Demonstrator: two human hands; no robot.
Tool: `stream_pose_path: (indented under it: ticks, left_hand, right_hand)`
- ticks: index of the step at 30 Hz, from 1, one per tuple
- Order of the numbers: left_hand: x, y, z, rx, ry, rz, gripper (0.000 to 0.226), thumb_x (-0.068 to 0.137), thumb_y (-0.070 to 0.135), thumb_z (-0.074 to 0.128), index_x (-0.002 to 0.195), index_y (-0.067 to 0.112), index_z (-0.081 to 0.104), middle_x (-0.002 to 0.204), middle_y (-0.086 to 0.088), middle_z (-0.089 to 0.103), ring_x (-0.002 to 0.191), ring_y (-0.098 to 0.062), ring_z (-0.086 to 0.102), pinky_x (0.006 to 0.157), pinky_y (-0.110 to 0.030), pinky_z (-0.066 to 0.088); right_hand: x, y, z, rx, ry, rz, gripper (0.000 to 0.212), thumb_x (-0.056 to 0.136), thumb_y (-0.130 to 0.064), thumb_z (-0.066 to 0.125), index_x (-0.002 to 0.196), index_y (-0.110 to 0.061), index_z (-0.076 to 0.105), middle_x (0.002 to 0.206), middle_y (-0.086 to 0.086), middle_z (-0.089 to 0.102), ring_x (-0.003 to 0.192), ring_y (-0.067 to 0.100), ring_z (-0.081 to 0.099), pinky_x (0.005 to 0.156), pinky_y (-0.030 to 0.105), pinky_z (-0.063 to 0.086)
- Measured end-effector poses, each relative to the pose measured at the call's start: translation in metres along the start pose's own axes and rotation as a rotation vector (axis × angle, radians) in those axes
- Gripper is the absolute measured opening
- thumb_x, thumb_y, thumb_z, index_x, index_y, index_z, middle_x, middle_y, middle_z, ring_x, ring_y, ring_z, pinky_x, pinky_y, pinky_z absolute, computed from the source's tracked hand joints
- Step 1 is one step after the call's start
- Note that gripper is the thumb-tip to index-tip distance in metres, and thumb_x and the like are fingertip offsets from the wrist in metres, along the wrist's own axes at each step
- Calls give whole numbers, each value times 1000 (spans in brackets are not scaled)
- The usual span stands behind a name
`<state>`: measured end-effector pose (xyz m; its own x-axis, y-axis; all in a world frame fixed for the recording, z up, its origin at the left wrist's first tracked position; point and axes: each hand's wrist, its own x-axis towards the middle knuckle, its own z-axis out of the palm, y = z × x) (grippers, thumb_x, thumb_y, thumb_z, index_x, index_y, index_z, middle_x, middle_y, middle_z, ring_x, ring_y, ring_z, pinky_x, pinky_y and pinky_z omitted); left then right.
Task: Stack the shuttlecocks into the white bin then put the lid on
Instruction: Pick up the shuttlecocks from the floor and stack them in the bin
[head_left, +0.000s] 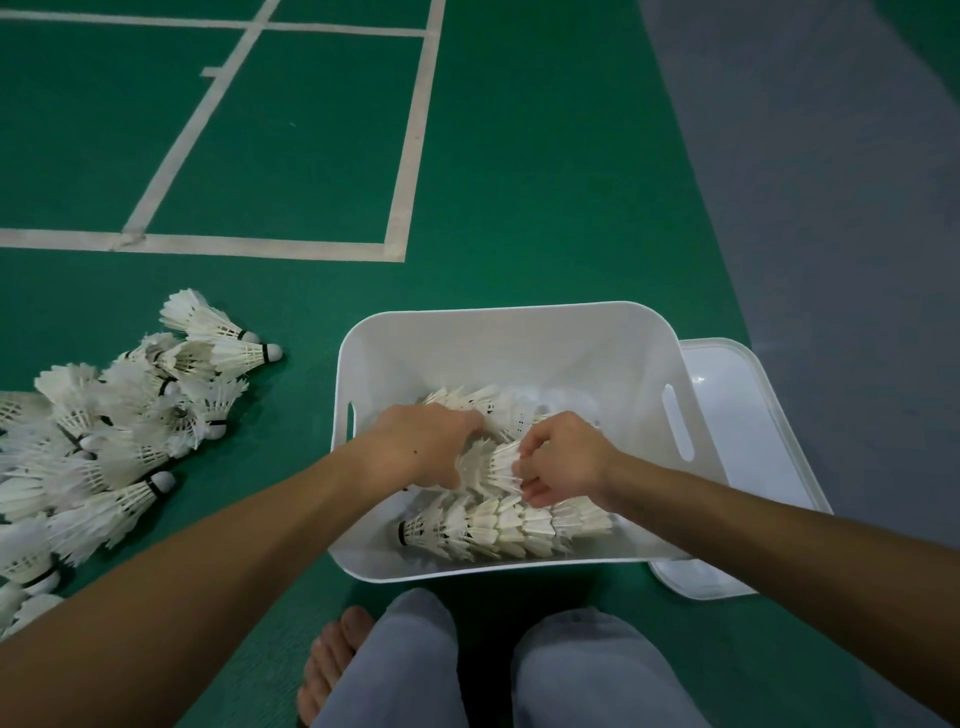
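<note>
Lying crosswise inside the white bin (511, 332), the short nested row of shuttlecocks (488, 465) spans both hands — left hand (423, 441) and right hand (563, 460) each curled round an end — just above a longer parallel row (509, 525).

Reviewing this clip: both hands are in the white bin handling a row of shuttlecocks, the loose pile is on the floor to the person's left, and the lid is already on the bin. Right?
Not quite. The lid is not on the white bin: the head view shows it lying on the floor under the bin's right side. The rest stands: left hand and right hand handle a row of shuttlecocks inside it, and the loose pile lies to the left.
</note>
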<state>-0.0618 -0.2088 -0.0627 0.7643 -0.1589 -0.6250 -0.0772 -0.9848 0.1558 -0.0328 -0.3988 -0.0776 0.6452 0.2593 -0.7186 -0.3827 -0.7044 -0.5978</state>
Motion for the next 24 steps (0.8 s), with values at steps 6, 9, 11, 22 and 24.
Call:
stream_pose_path:
  ticks: [6,9,11,22,24]
  left_hand:
    - [6,1,7,44,-43,25,98,90,35,80,160,54,14,155,2,51,135,-26,55,88,-39,51]
    - [9,-1,9,35,-31,29,100,87,37,82,162,50,17,158,3,49,136,-25,54,91,-40,52]
    - [7,-4,8,-43,-26,31,98,86,34,84,161,47,23,151,2,56,117,-23,62,82,-36,54]
    - [-63,-2,-12,-387,390,117,29,96,43,71,121,28,70,116,13,72,96,-6,68,87,-39,60]
    - [-88,-5,-14,-504,477,165,22,96,42,70,114,30,73,106,18,74,92,0,69,81,-33,60]
  right_hand:
    - [11,2,4,77,6,79,10,90,-3,79,86,-10,73,79,6,73,61,15,66,57,26,61]
    - [13,8,5,18,10,53,11,86,-7,84,82,-14,76,76,0,71,61,12,55,49,22,49]
    - [13,9,3,-12,6,35,6,85,-10,85,86,-12,79,77,0,71,62,13,54,49,23,46]
    - [-33,-11,-13,-308,279,-349,7,93,-28,74,93,-25,80,84,-12,76,82,6,70,84,38,62]
    - [-50,-21,-7,-260,300,-484,6,95,-30,72,96,-28,78,87,-14,76,84,1,70,85,34,61]
